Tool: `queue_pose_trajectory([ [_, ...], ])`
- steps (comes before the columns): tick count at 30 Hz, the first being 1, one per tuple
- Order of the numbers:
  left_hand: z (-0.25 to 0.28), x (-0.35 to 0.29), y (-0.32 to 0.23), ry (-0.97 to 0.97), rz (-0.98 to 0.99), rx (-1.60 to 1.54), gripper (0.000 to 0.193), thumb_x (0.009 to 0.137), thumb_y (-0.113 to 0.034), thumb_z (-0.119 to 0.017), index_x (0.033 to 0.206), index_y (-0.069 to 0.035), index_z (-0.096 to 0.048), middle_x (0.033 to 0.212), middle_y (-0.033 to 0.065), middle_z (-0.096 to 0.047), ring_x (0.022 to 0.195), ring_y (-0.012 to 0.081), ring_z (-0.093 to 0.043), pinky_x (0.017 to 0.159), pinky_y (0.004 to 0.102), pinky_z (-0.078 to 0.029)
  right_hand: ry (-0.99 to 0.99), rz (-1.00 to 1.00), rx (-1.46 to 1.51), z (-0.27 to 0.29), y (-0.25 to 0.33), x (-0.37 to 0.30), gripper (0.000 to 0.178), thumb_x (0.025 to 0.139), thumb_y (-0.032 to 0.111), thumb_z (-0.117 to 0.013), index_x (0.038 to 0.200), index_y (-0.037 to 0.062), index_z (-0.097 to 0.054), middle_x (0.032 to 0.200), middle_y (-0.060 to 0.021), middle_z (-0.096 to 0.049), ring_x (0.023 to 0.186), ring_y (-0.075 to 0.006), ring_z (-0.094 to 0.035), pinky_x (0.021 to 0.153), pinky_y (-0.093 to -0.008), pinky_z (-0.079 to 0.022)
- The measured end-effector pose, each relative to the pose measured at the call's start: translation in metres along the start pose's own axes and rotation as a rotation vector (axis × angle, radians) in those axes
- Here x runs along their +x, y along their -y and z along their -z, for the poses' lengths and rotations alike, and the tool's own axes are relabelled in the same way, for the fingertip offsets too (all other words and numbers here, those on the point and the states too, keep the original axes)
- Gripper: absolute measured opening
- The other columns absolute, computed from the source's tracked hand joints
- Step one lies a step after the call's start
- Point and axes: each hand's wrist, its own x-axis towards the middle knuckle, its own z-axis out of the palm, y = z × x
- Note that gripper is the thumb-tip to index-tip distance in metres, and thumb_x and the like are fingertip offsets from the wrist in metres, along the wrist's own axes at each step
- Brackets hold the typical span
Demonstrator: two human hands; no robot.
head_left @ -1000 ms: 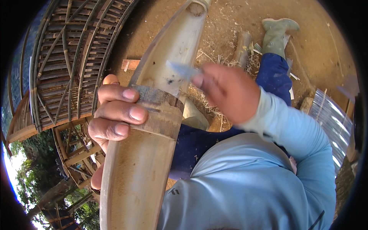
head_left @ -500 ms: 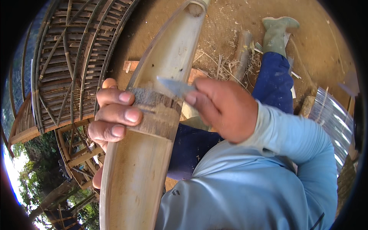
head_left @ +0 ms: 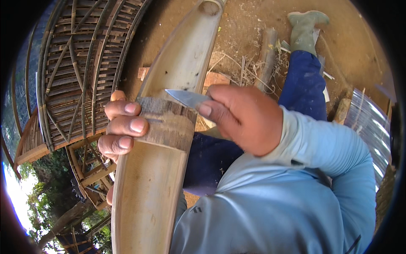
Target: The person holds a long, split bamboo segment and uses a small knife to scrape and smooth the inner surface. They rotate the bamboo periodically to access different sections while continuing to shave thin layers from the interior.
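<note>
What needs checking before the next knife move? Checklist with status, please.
1. Left hand gripping the split bamboo: ok, fingers curled over its left edge at the dark band.
2. Right hand holding the knife: ok.
3. Knife tip apart from the left fingertips: ok, a gap shows.
4. Knife pointing away from the left hand's side: not ok, it points leftward.
5. Blade touching the bamboo: cannot tell.
6. Bamboo's near end supported: cannot tell, out of frame.

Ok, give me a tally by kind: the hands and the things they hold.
Hands: 2, the left hand and the right hand
Knife: 1, in the right hand
Split bamboo piece: 1, in the left hand
Total: 4
</note>
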Motion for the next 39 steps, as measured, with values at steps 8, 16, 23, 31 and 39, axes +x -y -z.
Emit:
queue_pose_trajectory([
  [8,0.000,-0.001,-0.005,-0.064,0.031,0.001,0.082,0.088,-0.083,-0.029,0.111,-0.011,-0.062,0.109,0.0142,-0.069,0.113,0.0292,-0.052,0.116,0.0481,-0.020,0.092,-0.122,0.060,0.004,0.011,0.000,0.030,0.099,0.026,-0.056,0.086,-0.0006,-0.060,0.070,-0.0228,-0.059,0.068,-0.0419,-0.061,0.062,-0.0469,-0.047],
  [16,-0.006,-0.002,-0.009,-0.124,0.022,0.052,0.074,0.092,-0.076,-0.030,0.110,-0.011,-0.061,0.107,0.0131,-0.069,0.112,0.0278,-0.053,0.116,0.0482,-0.022,0.143,-0.297,0.312,0.008,-0.002,0.010,0.038,0.103,0.032,-0.047,0.083,0.0022,-0.058,0.062,-0.0077,-0.056,0.051,-0.0192,-0.055,0.051,-0.0347,-0.044],
  [23,-0.004,-0.007,-0.002,-0.138,-0.029,0.104,0.062,0.099,-0.064,-0.030,0.114,-0.010,-0.058,0.108,0.0118,-0.069,0.111,0.0266,-0.053,0.114,0.0487,-0.024,-0.042,-0.286,0.118,0.029,-0.057,0.055,0.039,0.104,0.035,-0.047,0.089,0.0022,-0.061,0.062,-0.0054,-0.059,0.053,-0.0156,-0.057,0.053,-0.0337,-0.047],
  [31,0.010,-0.005,-0.013,0.073,0.077,0.162,0.056,0.082,-0.030,-0.080,0.127,-0.015,-0.051,0.123,0.0045,-0.063,0.124,0.0236,-0.048,0.119,0.0446,-0.025,-0.068,-0.220,-0.068,0.034,-0.064,0.067,0.041,0.105,0.040,-0.044,0.085,0.0057,-0.054,0.060,-0.0015,-0.053,0.046,-0.0118,-0.049,0.046,-0.0295,-0.043],
  [39,0.004,-0.005,-0.010,0.033,0.069,0.155,0.047,0.086,-0.029,-0.076,0.124,-0.015,-0.052,0.120,0.0045,-0.063,0.121,0.0241,-0.049,0.116,0.0447,-0.027,-0.084,-0.243,-0.094,0.044,-0.064,0.070,0.037,0.102,0.034,-0.049,0.085,0.0035,-0.060,0.063,-0.0110,-0.058,0.058,-0.0251,-0.059,0.060,-0.0412,-0.047],
])
